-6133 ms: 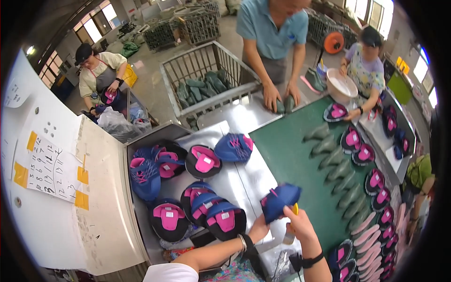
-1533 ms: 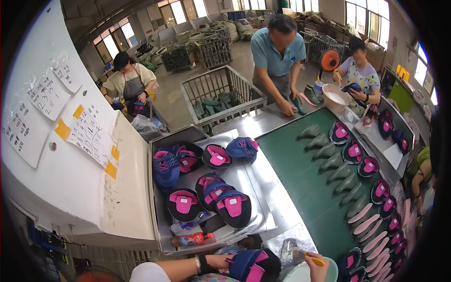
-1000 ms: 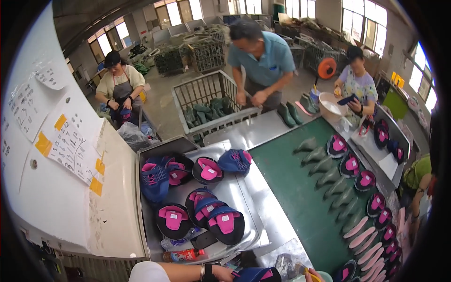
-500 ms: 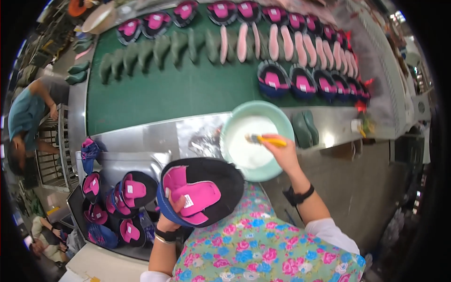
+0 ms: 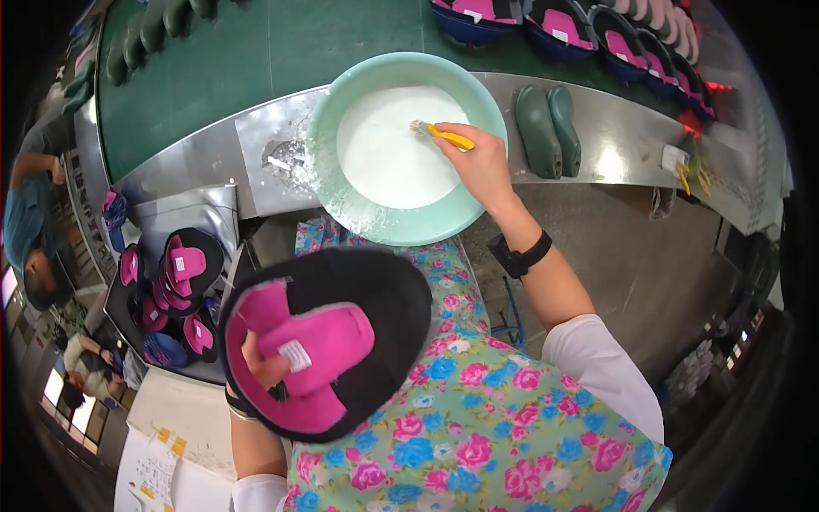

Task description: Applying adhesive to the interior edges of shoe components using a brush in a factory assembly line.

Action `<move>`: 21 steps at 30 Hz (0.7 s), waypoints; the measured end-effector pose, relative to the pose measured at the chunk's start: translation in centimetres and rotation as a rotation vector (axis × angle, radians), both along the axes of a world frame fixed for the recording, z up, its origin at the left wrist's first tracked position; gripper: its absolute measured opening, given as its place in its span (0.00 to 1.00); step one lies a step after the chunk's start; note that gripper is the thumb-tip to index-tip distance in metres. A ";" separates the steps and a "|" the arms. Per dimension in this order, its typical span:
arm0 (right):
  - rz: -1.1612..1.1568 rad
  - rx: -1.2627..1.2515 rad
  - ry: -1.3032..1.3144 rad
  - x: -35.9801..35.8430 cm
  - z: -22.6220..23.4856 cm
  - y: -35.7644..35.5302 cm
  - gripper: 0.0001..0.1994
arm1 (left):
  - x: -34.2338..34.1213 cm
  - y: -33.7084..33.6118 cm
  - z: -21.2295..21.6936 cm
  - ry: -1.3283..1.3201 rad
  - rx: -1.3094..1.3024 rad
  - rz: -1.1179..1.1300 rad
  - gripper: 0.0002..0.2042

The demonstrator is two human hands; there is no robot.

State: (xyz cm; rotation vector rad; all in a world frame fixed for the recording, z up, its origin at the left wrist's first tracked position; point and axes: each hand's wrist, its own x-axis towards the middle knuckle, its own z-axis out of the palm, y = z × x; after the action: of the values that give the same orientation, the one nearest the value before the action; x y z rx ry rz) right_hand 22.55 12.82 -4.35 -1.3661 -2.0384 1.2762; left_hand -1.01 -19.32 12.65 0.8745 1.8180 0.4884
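Observation:
My left hand [image 5: 266,365] grips a shoe upper [image 5: 328,346] by its heel end, the thumb inside against the pink lining next to a small white label. Its black front flares out, and I hold it over my flowered apron [image 5: 478,427]. In my right hand [image 5: 483,171] is a brush [image 5: 450,138] with a yellow handle, reaching over a pale green basin [image 5: 493,111]. White liquid [image 5: 392,171] fills much of the basin. The bristles are at the liquid; whether they touch it I cannot tell.
Two dark green shoe lasts [image 5: 537,132] stand right of the basin on the metal edge [image 5: 256,145]. More uppers [image 5: 559,34] line the green belt [image 5: 299,43]. Left lies a black tray [image 5: 209,371] of uppers, near a white surface [image 5: 162,410]. Other people sit at far left.
My view has tipped down, so the basin sits higher in the picture. The upper has come lower and closer to my body. The brush stays in my right hand above the basin.

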 end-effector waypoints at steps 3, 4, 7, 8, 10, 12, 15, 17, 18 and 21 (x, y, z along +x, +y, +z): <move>0.073 0.059 -0.023 -0.5 -1.7 -0.2 0.10 | 1.7 0.5 -2.7 -0.682 -0.031 0.869 0.28; 0.114 0.095 -0.046 -0.7 -2.2 -0.4 0.09 | 1.4 -1.0 -4.5 -0.618 -0.017 0.776 0.23; 0.176 0.159 -0.089 -0.5 -3.5 -0.2 0.09 | 3.7 2.3 -6.0 -0.280 -0.138 0.890 0.17; 0.182 0.157 -0.085 -0.4 -3.0 -0.1 0.09 | 4.0 4.1 -6.3 -0.317 -0.096 0.890 0.16; 0.124 0.107 0.000 -0.6 0.4 0.1 0.10 | 4.4 5.4 -7.7 -0.334 0.009 0.842 0.15; 0.139 0.020 0.089 -0.9 4.7 -0.1 0.11 | 4.4 4.3 -10.0 -0.343 0.042 0.733 0.14; 0.223 -0.186 0.320 -1.6 9.1 -0.5 0.11 | 5.2 6.6 -10.2 -0.413 0.206 0.655 0.19; 0.287 -0.301 0.468 -1.8 10.0 -0.7 0.11 | 5.7 7.7 -10.0 -0.498 0.245 0.668 0.20; 0.317 -0.331 0.507 -2.0 10.0 -0.8 0.11 | 5.7 8.0 -9.9 -0.452 0.204 0.605 0.20; 0.298 -0.361 0.506 -1.5 8.8 -0.3 0.11 | 5.8 8.3 -9.3 -0.351 0.202 0.511 0.20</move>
State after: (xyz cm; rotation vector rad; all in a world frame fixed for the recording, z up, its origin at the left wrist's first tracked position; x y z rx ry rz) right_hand 21.04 12.52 4.42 -0.7572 -1.7461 1.9596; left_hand 4.80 -11.04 3.37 0.4067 1.6704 1.0935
